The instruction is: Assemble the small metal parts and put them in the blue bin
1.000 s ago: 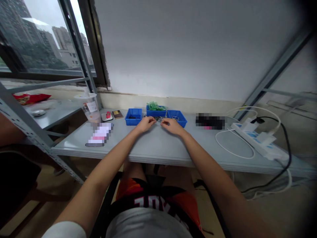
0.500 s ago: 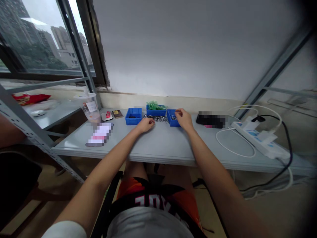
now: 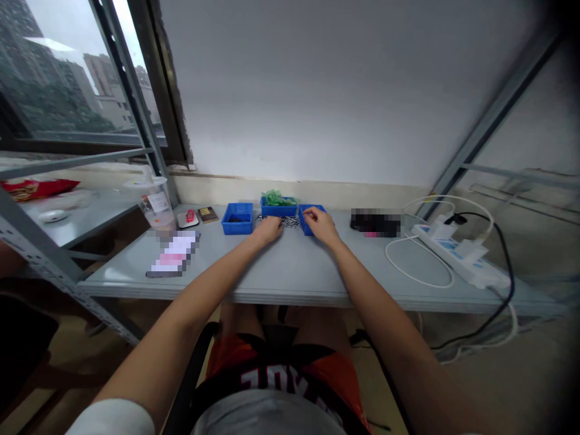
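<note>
Head view: left hand (image 3: 268,230) rests on the pile of small metal parts (image 3: 290,222) on the counter (image 3: 290,272), fingers curled; whether it pinches any, I cannot tell. Right hand (image 3: 317,222) hovers at the right blue bin (image 3: 308,219), its grip likewise unclear.

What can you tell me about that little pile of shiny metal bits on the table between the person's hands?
The pile of metal bits is a loose heap of small, silvery pieces, too small to tell apart. It lies on the grey table, just in front of the bin of green parts and between the other two blue bins. The left hand rests at its near left edge; the right hand is by its right side.
</note>
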The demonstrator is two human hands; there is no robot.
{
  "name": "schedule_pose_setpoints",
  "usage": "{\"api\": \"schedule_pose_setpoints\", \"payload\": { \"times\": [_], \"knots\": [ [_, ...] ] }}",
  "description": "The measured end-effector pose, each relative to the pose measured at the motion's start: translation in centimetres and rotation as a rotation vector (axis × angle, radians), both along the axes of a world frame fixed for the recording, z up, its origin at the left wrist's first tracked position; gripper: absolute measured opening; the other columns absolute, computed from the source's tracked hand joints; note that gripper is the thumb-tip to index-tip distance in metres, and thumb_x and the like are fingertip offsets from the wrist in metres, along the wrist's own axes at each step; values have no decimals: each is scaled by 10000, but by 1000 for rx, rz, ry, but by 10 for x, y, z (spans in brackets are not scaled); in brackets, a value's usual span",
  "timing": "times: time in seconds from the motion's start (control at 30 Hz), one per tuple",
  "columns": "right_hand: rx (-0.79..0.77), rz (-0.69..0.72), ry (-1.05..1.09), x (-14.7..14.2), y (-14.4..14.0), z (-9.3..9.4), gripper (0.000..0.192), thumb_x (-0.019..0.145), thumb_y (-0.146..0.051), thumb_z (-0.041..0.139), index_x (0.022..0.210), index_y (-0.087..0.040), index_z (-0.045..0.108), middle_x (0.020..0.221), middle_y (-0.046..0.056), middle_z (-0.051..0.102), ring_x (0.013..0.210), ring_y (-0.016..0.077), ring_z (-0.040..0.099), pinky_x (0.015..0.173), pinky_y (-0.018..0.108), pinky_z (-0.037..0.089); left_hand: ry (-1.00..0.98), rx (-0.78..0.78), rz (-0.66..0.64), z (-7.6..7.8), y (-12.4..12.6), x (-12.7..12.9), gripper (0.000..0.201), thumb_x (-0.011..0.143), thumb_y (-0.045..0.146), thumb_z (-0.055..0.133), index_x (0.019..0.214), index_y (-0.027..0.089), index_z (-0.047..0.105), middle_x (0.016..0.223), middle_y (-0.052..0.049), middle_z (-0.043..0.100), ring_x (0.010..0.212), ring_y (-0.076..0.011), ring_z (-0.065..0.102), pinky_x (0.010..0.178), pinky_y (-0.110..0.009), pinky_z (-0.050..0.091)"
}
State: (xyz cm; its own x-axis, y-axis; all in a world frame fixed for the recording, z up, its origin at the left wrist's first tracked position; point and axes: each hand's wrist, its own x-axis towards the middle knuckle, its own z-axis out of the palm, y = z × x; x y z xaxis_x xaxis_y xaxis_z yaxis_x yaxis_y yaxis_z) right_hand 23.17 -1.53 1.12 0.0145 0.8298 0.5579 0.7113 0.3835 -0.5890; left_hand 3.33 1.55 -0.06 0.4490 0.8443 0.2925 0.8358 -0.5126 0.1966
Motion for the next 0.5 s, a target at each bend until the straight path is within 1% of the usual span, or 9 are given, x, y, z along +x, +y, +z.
{"api": "schedule_pose_setpoints", "payload": {
  "times": [0.07, 0.1, 0.2, 0.33, 0.43, 0.5],
  "knots": [
    [3, 6, 3, 1, 1, 0, 201, 815, -274, 517, 909, -196, 678, 713, 25, 644, 655, 163, 560, 637, 268, 411, -5, 8, 42, 6, 7, 7, 251, 865, 172, 488, 1001, 124, 694, 1031, -179, 695, 964, -271, 655, 868, -345, 481],
    [2, 16, 4, 1, 1, 0, 200, 817, -276, 516, 904, -196, 677, 707, 23, 641, 649, 162, 557, 634, 268, 410, 9, -12, 48, 8, 10, 9, 248, 855, 155, 496, 1004, 124, 693, 1040, -187, 691, 976, -281, 653, 875, -357, 479],
    [-5, 52, -12, 1, 1, -1, 190, 823, -283, 516, 890, -198, 673, 675, 9, 624, 629, 155, 544, 627, 264, 402, 45, -61, 55, 6, 13, 13, 239, 857, 145, 498, 987, 130, 699, 1040, -189, 690, 1001, -285, 652, 899, -363, 470],
    [-30, 109, -51, -1, 2, -2, 186, 843, -284, 508, 900, -200, 665, 662, -1, 619, 622, 147, 539, 625, 257, 390, 60, -10, 52, -1, 14, 12, 264, 889, 134, 449, 977, 128, 698, 1033, -172, 691, 1012, -254, 642, 912, -332, 458],
    [-43, 129, -76, -2, 2, -3, 180, 854, -278, 511, 903, -195, 663, 677, 4, 630, 627, 146, 540, 629, 256, 383, 41, 19, 33, 1, 11, 7, 256, 889, 139, 454, 941, 123, 704, 986, -173, 695, 992, -253, 641, 891, -320, 459],
    [-38, 130, -91, -3, 1, -3, 173, 855, -269, 516, 899, -192, 665, 680, 4, 632, 625, 143, 535, 631, 255, 377, -22, 58, -7, 4, 5, 1, 237, 883, 153, 474, 913, 126, 708, 949, -161, 701, 961, -249, 638, 874, -313, 458]
  ]
}}
